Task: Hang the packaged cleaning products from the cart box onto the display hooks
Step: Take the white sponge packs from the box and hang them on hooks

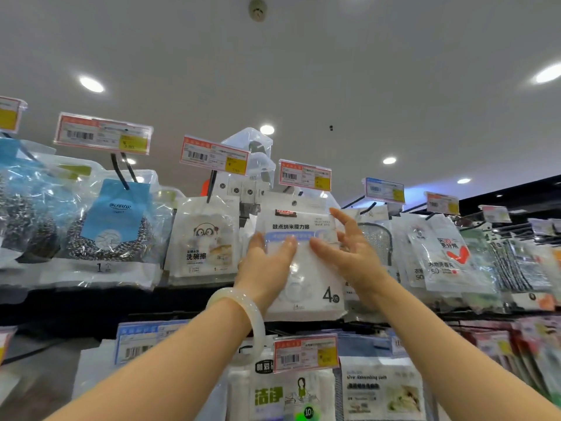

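Printed "鼓点纳米魔力擦" in dark characters with a large "4片" at its lower corner, the flat white sponge pack (303, 262) hangs on the upper hook row under a red-and-yellow price tag (305, 175), both hands flat against it with straight fingers, left hand (267, 262) on its left side, right hand (349, 253) on its right.

Both hands raised against a white sponge packet (300, 262) hanging under a red price tag (305, 175): left hand (267, 262) flat at nine o'clock, right hand (349, 253) spread at three.
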`<move>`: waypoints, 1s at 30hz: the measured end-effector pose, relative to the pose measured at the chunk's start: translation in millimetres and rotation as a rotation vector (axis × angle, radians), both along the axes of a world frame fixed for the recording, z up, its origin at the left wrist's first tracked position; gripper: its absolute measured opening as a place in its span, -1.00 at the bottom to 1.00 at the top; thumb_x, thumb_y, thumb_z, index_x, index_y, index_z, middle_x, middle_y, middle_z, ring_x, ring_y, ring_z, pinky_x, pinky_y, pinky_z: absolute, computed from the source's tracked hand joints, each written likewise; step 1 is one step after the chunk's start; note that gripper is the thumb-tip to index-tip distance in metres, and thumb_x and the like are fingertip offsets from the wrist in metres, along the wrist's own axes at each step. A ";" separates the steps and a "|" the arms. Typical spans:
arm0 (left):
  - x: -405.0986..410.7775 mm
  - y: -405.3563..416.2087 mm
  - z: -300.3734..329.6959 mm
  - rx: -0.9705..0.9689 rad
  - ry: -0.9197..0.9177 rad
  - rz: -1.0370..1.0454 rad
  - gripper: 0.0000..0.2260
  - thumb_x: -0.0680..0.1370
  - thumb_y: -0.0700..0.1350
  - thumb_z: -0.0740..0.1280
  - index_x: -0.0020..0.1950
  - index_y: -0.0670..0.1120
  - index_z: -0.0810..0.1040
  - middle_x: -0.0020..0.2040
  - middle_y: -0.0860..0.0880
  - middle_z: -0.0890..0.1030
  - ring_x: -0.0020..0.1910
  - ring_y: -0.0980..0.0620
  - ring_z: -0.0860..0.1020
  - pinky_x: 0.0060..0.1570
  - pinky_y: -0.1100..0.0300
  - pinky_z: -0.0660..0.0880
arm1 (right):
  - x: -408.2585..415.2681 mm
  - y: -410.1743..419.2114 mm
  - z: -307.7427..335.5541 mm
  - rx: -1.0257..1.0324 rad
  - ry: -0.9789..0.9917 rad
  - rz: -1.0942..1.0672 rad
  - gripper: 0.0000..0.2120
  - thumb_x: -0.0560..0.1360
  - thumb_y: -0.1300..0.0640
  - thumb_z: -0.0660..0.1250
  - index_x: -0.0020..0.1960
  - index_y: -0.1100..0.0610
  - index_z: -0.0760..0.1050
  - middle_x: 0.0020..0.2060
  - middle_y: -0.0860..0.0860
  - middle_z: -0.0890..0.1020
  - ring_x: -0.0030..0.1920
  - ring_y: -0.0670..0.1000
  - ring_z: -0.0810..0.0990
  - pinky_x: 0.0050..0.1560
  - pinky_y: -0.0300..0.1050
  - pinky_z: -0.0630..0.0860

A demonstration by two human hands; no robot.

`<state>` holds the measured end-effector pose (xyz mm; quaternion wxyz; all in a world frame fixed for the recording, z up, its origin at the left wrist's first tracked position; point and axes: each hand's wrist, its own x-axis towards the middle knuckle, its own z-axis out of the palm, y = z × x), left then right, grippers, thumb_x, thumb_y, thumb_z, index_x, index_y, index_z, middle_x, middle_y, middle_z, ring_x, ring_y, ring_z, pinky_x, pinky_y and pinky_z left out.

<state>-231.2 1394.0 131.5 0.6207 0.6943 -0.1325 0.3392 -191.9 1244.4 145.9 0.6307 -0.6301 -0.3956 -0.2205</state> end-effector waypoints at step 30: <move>35.0 -2.0 18.2 0.423 0.184 0.247 -0.14 0.51 -0.04 0.33 0.51 0.13 -0.30 0.41 -0.10 0.35 0.27 -0.13 0.44 0.24 -0.01 0.43 | 46.8 20.5 13.9 -0.250 -0.020 -0.360 -0.24 0.50 -0.05 0.30 0.49 -0.22 -0.15 0.42 0.05 0.27 0.27 0.10 0.41 0.17 0.01 0.45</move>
